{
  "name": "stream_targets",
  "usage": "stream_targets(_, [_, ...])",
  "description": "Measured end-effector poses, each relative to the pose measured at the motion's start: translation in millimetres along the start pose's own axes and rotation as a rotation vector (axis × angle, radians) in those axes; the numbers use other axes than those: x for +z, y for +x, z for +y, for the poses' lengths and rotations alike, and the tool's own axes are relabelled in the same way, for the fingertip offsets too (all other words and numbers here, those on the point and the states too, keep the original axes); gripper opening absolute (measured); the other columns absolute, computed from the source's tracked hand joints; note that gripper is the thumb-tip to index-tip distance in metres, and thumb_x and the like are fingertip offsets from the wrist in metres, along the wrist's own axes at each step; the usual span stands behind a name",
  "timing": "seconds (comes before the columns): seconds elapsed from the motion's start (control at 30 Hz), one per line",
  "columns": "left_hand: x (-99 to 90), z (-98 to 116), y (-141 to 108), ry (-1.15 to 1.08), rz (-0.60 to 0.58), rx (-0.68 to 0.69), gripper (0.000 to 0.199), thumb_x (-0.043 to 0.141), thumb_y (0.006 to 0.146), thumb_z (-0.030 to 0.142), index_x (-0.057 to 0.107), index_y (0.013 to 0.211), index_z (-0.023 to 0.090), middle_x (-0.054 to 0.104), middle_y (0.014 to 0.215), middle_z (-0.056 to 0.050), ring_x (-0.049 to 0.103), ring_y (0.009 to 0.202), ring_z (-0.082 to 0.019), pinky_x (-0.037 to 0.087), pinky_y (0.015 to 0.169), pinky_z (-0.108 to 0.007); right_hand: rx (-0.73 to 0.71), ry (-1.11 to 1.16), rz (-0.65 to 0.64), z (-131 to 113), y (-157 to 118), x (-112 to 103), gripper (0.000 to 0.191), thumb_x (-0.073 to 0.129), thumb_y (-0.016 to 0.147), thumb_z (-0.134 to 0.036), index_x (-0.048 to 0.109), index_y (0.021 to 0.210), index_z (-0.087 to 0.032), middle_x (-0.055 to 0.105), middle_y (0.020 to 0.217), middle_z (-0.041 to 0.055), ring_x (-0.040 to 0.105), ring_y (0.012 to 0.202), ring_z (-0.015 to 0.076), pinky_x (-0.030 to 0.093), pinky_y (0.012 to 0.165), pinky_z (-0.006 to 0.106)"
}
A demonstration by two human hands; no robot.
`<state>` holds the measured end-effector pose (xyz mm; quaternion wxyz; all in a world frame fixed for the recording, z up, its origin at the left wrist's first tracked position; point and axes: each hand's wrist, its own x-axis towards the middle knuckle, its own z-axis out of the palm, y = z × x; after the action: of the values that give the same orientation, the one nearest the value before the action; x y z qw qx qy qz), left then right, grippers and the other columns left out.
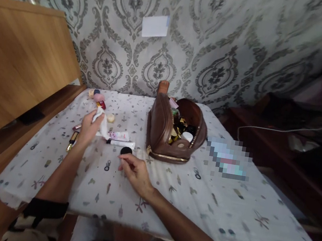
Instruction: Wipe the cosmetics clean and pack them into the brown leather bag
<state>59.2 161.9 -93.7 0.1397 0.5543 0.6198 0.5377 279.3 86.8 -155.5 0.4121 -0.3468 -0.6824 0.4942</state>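
My left hand (89, 125) is closed on a crumpled white wipe (103, 127), over the left part of the table. My right hand (137, 173) is held low near the table's middle, fingers curled at the edge of a small black round lid (126, 150). Its fingertips partly cover the lid. Between the hands lie a white tube with a black cap (122, 144) and a white and pink tube (119, 135). A black and gold lipstick (72, 141) and a pinkish tube (77, 127) are beside my left hand; a small cream-coloured round item (110, 118) lies beyond the wipe.
A brown cosmetic bag (160, 126) stands unzipped, full of small items. To its right is a blurred-out flat object (228, 157). A red item (101, 104) and a pink sponge-like piece (99, 97) lie at the back left. A wooden cabinet (23, 41) borders the left side.
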Motion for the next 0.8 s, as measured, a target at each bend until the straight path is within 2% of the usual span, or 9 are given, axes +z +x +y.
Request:
stream_targets(0.1, [-25.1,-7.5,-7.2,0.385,-0.008,0.081,0.026,0.049,0.088,0.041,0.058,0.078,0.018,0.048,0.063,0.003,0.047,0.062,-0.014,0.037,0.060,-0.024,-0.005,-0.025,-0.024,-1.9,-0.4,-0.4,0.026,0.049,0.092,-0.030,0.068,0.103,-0.017,0.067,0.069,0.0018,0.054,0.054,0.0109,0.042,0.055,0.022])
stream_targets(0.17, [-40.2,-10.6,-20.7,0.703,-0.052,0.075,0.030,0.044,0.092,0.040,0.063,0.089,0.017,0.056,0.068,-0.002,0.053,0.067,-0.020,0.040,0.064,-0.029,-0.018,-0.054,-0.031,-3.3,-0.6,-1.0,0.025,0.050,0.092,-0.028,0.068,0.105,-0.016,0.068,0.068,0.0015,0.054,0.055,0.0107,0.042,0.056,0.022])
stream_targets(0.23, [-50.4,-12.4,-37.6,0.914,-0.094,0.069,0.037,0.040,0.094,0.037,0.064,0.110,0.015,0.066,0.092,-0.011,0.060,0.085,-0.027,0.044,0.073,-0.034,-0.029,-0.077,-0.038,-4.2,-0.4,-1.6,0.025,0.050,0.092,-0.024,0.069,0.106,-0.016,0.068,0.068,0.0010,0.054,0.055,0.0102,0.043,0.057,0.021])
stream_targets(0.27, [-53.1,-12.8,-45.7,0.981,-0.123,0.081,0.041,0.038,0.095,0.036,0.062,0.119,0.014,0.067,0.105,-0.015,0.060,0.095,-0.030,0.046,0.077,-0.037,-0.033,-0.082,-0.043,-4.4,-0.1,-1.8,0.024,0.051,0.091,-0.023,0.069,0.106,-0.016,0.068,0.068,0.0006,0.054,0.054,0.0099,0.043,0.058,0.021])
stream_targets(0.37, [-52.2,-13.0,-63.3,1.098,-0.165,0.089,0.047,0.033,0.098,0.038,0.056,0.131,0.013,0.061,0.124,-0.019,0.055,0.110,-0.035,0.047,0.084,-0.042,-0.032,-0.088,-0.048,-4.1,1.1,-1.8,0.025,0.051,0.090,-0.019,0.069,0.106,-0.015,0.067,0.066,-0.0001,0.053,0.053,0.0097,0.042,0.057,0.021])
stream_targets(0.57, [-38.8,-15.0,-68.1,1.215,-0.129,0.142,0.046,0.036,0.098,0.037,0.058,0.127,0.009,0.059,0.115,-0.020,0.054,0.105,-0.035,0.048,0.083,-0.044,-0.015,-0.108,-0.055,-4.1,2.4,-1.9,0.025,0.051,0.090,-0.017,0.070,0.106,-0.015,0.066,0.064,-0.0008,0.054,0.053,0.0095,0.041,0.055,0.019])
stream_targets(0.8, [-39.1,-22.9,-68.8,1.219,-0.121,0.178,0.043,0.040,0.097,0.037,0.060,0.125,0.012,0.058,0.114,-0.018,0.053,0.103,-0.033,0.048,0.083,-0.041,-0.046,-0.117,-0.060,0.1,3.9,-0.5,0.025,0.050,0.088,-0.015,0.070,0.103,-0.016,0.066,0.063,-0.0010,0.055,0.053,0.0101,0.042,0.055,0.020])
